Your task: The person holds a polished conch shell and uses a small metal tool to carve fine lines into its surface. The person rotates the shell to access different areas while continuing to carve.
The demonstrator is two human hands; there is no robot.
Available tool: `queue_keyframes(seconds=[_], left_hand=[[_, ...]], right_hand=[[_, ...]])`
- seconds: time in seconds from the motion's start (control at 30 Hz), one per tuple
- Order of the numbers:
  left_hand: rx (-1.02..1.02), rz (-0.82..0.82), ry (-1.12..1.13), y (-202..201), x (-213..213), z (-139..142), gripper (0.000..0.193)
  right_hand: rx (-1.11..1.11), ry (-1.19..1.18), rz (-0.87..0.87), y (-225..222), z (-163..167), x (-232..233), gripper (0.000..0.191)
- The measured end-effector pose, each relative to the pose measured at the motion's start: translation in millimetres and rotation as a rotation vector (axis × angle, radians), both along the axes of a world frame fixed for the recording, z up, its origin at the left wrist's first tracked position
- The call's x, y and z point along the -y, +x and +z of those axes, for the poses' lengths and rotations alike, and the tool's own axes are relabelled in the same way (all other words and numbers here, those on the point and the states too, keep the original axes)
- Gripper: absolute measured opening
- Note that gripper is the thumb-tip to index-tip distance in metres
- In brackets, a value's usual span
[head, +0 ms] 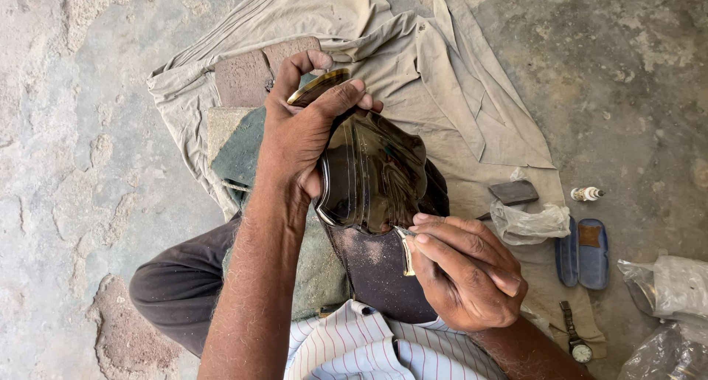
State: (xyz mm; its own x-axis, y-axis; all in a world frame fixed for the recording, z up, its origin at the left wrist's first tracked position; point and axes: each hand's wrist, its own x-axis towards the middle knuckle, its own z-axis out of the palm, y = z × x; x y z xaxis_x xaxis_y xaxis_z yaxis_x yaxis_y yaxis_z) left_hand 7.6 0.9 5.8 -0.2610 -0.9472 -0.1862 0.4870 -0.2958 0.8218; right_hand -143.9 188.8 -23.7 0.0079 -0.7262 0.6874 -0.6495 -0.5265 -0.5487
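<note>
My left hand (299,133) grips the top edge of a shiny dark curved plate (372,173) with fine lines cut into its face and a golden rim at the top. The plate stands tilted on my lap. My right hand (464,269) pinches a small metal tool (407,251) whose tip touches the plate's lower edge. Fine dust lies on my dark trousers (376,269) just below the plate.
A beige cloth (457,70) is spread over the rough concrete floor. On it lie a brick-like block (247,74), a small dark stone (514,192), a clear plastic bag (529,223), a blue open case (582,253), a small bottle (588,194) and a wristwatch (575,336). More plastic bags (667,291) sit at the right.
</note>
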Motion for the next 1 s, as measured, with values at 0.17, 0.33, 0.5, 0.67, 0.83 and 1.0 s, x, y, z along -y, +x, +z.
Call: queue_keyframes(seconds=[0.17, 0.33, 0.5, 0.67, 0.83, 1.0], left_hand=[[-0.034, 0.007, 0.002, -1.1, -1.3, -0.4, 0.036], [-0.071, 0.004, 0.011, -2.2, -3.2, -0.8, 0.035], [-0.073, 0.003, 0.007, -2.3, -2.0, -2.3, 0.035], [-0.072, -0.011, -0.019, -1.0, -1.1, -4.1, 0.033], [-0.102, -0.017, -0.073, -2.1, -2.4, 2.5, 0.033], [-0.038, 0.090, -0.061, 9.7, -21.5, 0.7, 0.047]], right_hand=[[-0.018, 0.000, 0.012, -0.7, -2.0, -0.7, 0.033], [-0.025, -0.001, 0.040, -1.3, -1.7, -0.6, 0.033], [-0.029, -0.001, 0.030, 0.5, -1.3, -0.9, 0.032], [-0.046, -0.032, 0.045, -2.6, -7.5, -2.2, 0.032], [0.168, -0.049, -0.016, -4.2, -30.7, 2.0, 0.019], [0.818, 0.058, -0.022, 5.2, -46.7, 13.5, 0.011]])
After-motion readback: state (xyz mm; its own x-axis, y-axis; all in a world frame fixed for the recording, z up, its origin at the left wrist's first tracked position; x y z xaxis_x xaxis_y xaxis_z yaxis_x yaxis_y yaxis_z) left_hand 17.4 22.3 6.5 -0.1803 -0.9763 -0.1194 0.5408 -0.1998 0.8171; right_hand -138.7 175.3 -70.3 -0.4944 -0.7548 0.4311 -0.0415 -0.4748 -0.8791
